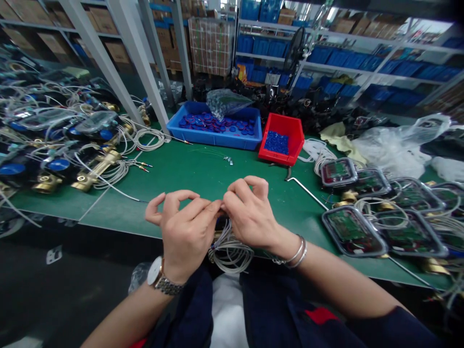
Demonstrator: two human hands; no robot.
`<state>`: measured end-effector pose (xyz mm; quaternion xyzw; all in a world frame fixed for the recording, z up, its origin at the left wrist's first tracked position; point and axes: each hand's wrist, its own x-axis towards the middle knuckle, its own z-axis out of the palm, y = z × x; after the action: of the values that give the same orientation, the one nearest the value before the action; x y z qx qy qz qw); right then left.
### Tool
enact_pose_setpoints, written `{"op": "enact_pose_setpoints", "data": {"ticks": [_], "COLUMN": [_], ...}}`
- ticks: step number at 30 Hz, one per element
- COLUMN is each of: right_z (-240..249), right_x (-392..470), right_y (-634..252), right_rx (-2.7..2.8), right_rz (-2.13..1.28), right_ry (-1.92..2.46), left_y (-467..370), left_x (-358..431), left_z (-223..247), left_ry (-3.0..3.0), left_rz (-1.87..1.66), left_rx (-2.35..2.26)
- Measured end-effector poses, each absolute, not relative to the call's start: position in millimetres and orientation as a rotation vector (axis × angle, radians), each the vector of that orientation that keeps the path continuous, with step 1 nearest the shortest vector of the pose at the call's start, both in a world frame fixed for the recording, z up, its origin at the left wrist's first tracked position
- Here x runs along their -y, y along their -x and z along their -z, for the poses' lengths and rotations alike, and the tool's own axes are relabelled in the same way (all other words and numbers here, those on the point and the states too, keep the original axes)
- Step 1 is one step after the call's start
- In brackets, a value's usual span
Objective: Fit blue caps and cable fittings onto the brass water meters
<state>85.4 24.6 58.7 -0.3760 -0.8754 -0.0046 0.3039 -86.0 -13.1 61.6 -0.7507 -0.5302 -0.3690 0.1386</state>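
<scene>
- Brass-fitted meters (90, 171) crowd the counter (174, 169).
- My left hand (186, 234) has its fingers pinched together; I cannot tell on what.
- The coiled cable (234, 255) lies just below my hands.
- My right hand (250, 212) pinches alongside, its grip hidden.
- Clear-topped units (353, 232) sit rightmost.

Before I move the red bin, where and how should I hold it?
Probably pinch the near wall of the red bin, from your side: it faces you across the green table, whereas the blue tray crowds the bin's left.
</scene>
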Motion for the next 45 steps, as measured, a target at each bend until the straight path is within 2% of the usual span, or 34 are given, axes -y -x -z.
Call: {"op": "enact_pose_setpoints", "data": {"ticks": [3,7,11,15,19,23,28,32,36,41,45], "right_z": [-55.2,-51.8,-51.3,-49.6,-45.7,-42.7,-44.6,-43.5,-40.9,-38.9,-39.4], "right_x": [-25.1,-25.9,-26.1,-26.8,-27.3,-29.2,-32.5,-36.6,-37.8,-36.5,-37.9], "right_y": [-85.7,-86.5,-84.7,-85.0,-86.0,-87.8,-87.1,-86.5,-84.7,-83.6,-84.2], "right_rx": [2.306,2.328,2.352,2.316,2.36,2.33,2.377,2.39,2.418,2.418,2.435], "right_rz": [-0.091,0.113,-0.092,0.081,-0.12,0.066,-0.195,0.005,-0.27,-0.027,-0.267], "right_ry": [1.022,0.883,0.992,0.948,1.024,0.934,1.041,0.959,1.064,0.988,1.128], "left_y": [88.4,92.1,91.4,88.9,88.2,89.0,88.4,87.6,88.3,88.5,87.9], "left_x": [14.0,14.9,14.8,13.3,11.1,9.2,7.7,6.8,6.3,4.6,4.0], "left_z": [-60.9,-58.9,-55.8,-53.7,-53.2,-53.3,-49.5,-47.9,-47.3,-47.3,-45.7], "left_ry": [2.135,2.251,2.146,2.199,2.184,2.28,2.218,2.266,2.22,2.308,2.289], "left_rz": [1.093,1.052,1.068,0.99,1.024,0.963,1.021,0.944,0.978,0.905,0.963], "left_rx": [1.534,1.576,1.539,1.566,1.549,1.626,1.607,1.647,1.647,1.666,1.704]}}
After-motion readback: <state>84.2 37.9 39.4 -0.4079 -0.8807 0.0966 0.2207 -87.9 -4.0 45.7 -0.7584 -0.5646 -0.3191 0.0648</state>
